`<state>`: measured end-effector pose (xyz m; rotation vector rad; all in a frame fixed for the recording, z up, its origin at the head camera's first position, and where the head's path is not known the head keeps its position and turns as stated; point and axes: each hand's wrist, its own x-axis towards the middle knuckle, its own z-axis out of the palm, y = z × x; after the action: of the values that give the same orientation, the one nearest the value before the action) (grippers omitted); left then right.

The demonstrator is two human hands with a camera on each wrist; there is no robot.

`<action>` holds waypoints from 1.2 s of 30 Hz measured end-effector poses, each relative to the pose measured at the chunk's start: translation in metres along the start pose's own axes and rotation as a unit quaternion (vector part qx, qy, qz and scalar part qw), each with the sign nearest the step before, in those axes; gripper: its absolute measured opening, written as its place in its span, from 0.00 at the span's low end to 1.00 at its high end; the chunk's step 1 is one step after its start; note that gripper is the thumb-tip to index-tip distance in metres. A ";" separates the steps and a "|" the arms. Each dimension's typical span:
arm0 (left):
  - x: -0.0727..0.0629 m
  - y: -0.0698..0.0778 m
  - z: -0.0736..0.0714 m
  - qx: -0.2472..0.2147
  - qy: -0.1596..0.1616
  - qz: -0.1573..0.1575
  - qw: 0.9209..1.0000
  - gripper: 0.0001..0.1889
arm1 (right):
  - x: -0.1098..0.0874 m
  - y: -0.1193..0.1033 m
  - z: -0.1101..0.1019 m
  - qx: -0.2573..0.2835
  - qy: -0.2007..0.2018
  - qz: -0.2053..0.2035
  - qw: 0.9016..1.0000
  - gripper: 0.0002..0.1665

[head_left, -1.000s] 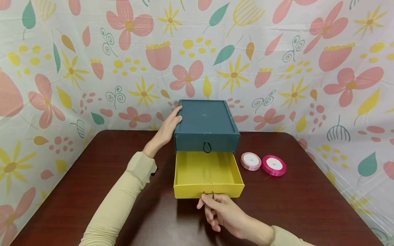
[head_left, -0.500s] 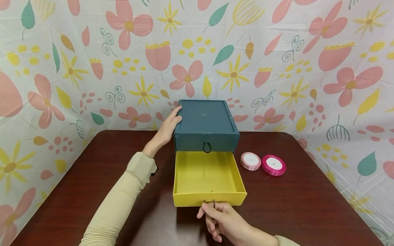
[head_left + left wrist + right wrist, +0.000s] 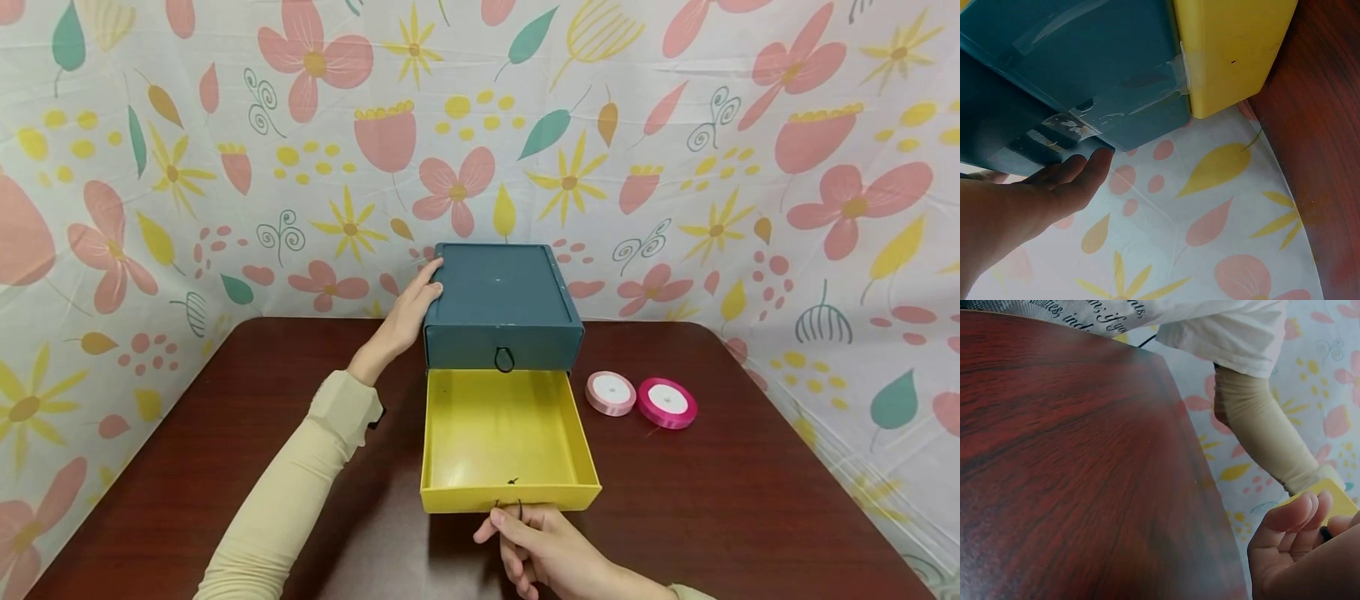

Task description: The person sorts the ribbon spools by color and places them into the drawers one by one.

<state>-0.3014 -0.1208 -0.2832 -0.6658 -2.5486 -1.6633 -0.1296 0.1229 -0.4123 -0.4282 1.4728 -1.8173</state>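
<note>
A dark blue box (image 3: 498, 287) with drawers stands on the table. Its lower yellow drawer (image 3: 450, 498) is pulled far out, and a small black knot (image 3: 512, 481) lies just behind the front panel. The thumb and fingers of my right hand (image 3: 551, 546) pinch the black cord loop (image 3: 520, 505) on that panel. Flat along the box's left side rests my left hand (image 3: 401, 321), fingers extended. In the left wrist view, the left fingertips (image 3: 1102, 159) touch the blue side near clear tape. The upper drawer is closed, its own cord loop (image 3: 505, 359) hanging.
A light pink ribbon roll (image 3: 611, 393) and a hot pink ribbon roll (image 3: 667, 404) lie right of the drawer. The dark red wooden table (image 3: 750, 517) ends before a flowered cloth (image 3: 457, 125) behind the box.
My right hand has drawn the yellow drawer further out toward me, and more of its inside shows. The left hand and the blue box have stayed put.
</note>
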 end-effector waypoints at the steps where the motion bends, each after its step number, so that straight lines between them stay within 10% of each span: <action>1: 0.001 -0.001 0.000 -0.001 -0.001 0.000 1.000 0.29 | 0.000 0.000 0.000 -0.002 -0.003 0.003 1.000 0.18; 8: 0.019 -0.035 0.002 -0.010 0.005 0.007 1.000 0.29 | -0.007 -0.007 0.006 -0.075 -0.040 0.032 0.996 0.29; 18: 0.019 -0.039 0.003 0.002 0.015 0.019 1.000 0.30 | -0.035 -0.063 -0.010 -0.181 -0.116 -0.125 0.969 0.14; 22: 0.019 -0.037 0.003 0.002 0.016 0.024 1.000 0.30 | -0.045 -0.097 -0.035 -0.257 -0.066 -0.182 0.947 0.13; 28: 0.019 -0.037 0.002 -0.006 0.019 0.018 1.000 0.30 | -0.036 -0.122 -0.100 -0.264 0.118 -0.226 0.930 0.15; 30: 0.019 -0.037 0.002 -0.010 0.019 0.017 1.000 0.30 | -0.027 -0.123 -0.125 -0.319 0.202 -0.241 0.894 0.15; 33: 0.020 -0.038 0.002 -0.010 0.015 0.018 1.000 0.30 | -0.011 -0.114 -0.158 -0.468 0.322 -0.232 0.789 0.12; 36: 0.019 -0.038 0.002 -0.010 0.011 0.016 1.000 0.29 | 0.004 -0.098 -0.187 -0.588 0.356 -0.211 0.695 0.15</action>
<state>-0.3326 -0.1258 -0.3125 -0.6834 -2.4954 -1.6801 -0.2898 0.2547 -0.3738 -0.7341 3.2889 -1.0555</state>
